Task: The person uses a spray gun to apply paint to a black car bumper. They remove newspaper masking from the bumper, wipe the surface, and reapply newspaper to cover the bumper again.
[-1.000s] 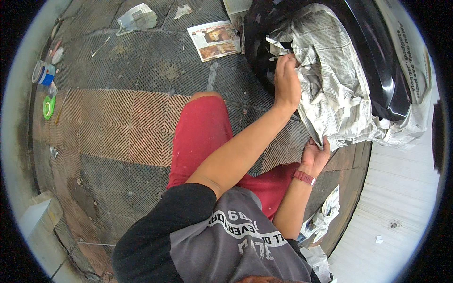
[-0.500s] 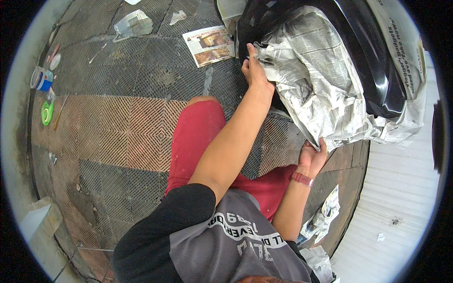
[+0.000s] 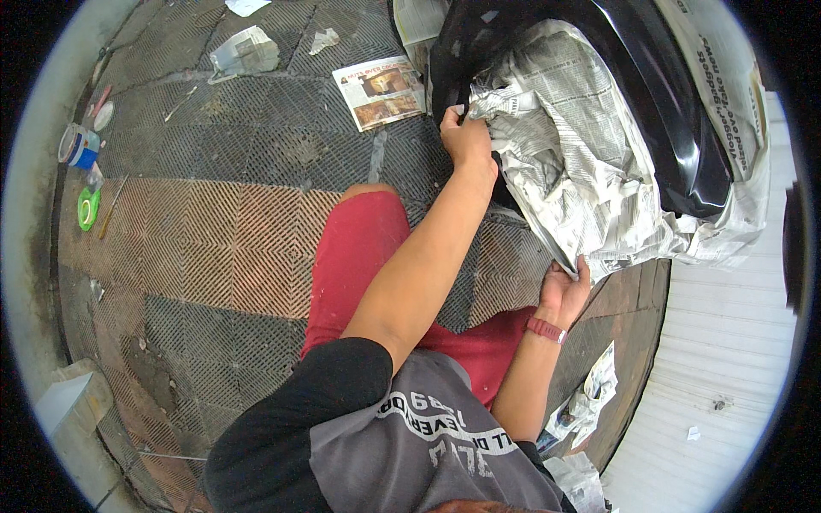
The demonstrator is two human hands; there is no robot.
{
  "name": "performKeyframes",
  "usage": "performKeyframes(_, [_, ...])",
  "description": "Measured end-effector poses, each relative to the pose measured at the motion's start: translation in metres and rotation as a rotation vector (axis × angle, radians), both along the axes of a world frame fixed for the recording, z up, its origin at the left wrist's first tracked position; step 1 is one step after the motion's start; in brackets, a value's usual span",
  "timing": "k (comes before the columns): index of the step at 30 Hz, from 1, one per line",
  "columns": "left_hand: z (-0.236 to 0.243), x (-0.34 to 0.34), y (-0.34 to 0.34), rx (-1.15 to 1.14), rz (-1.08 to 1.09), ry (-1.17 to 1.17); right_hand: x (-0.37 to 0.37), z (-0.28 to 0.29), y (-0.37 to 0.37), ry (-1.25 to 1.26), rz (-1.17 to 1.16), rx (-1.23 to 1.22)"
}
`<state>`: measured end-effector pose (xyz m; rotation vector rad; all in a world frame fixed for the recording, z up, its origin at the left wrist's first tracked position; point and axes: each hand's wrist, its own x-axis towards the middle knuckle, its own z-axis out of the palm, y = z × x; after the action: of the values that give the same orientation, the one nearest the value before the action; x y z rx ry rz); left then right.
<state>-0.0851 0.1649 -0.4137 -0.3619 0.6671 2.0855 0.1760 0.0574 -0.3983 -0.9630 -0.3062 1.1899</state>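
A crumpled newspaper sheet (image 3: 590, 162) covers the middle of a large glossy black curved part (image 3: 693, 162) at the upper right. My left hand (image 3: 468, 139) is closed at the sheet's left edge, fingers bent, beside the black part's dark inner side. Lower down, my right hand (image 3: 565, 289), with a red watch on its wrist, pinches the sheet's bottom corner between thumb and fingers. More newspaper (image 3: 737, 103) wraps the part's outer right side. What lies under the sheet is hidden.
Ribbed floor tiles (image 3: 248, 248) surround me. A printed page (image 3: 379, 92) and paper scraps (image 3: 245, 54) lie ahead. At the far left are a blue-and-white tub (image 3: 79, 147) and a green tape roll (image 3: 88, 209). Crumpled newspaper (image 3: 586, 398) lies by the white ribbed panel (image 3: 710, 342) on the right.
My left hand has shifted slightly down along the sheet's edge, and its raised finger has curled in. The sheet's upper left edge has moved a little. My right hand keeps its pinch.
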Motion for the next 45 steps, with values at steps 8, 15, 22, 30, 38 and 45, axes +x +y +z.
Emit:
performKeyframes(8, [0.004,-0.008,-0.01,-0.012,0.059,0.266,0.002,-0.005,0.0,-0.015,0.023,0.063])
performKeyframes(15, [0.027,-0.007,-0.028,0.014,0.06,0.472,-0.003,-0.008,0.0,-0.022,-0.015,0.03])
performKeyframes(22, [0.037,-0.004,-0.049,0.164,0.062,0.645,-0.006,-0.012,-0.001,-0.032,0.023,0.056])
performKeyframes(30, [0.054,-0.001,-0.084,0.102,0.174,1.319,-0.016,-0.013,-0.006,-0.047,-0.024,0.077])
performKeyframes(38, [0.069,-0.004,-0.102,0.194,0.119,1.494,-0.041,0.006,-0.016,0.076,-0.029,0.048])
performKeyframes(45, [0.083,0.02,-0.128,0.299,0.005,1.569,-0.055,0.028,-0.022,0.061,0.024,0.037])
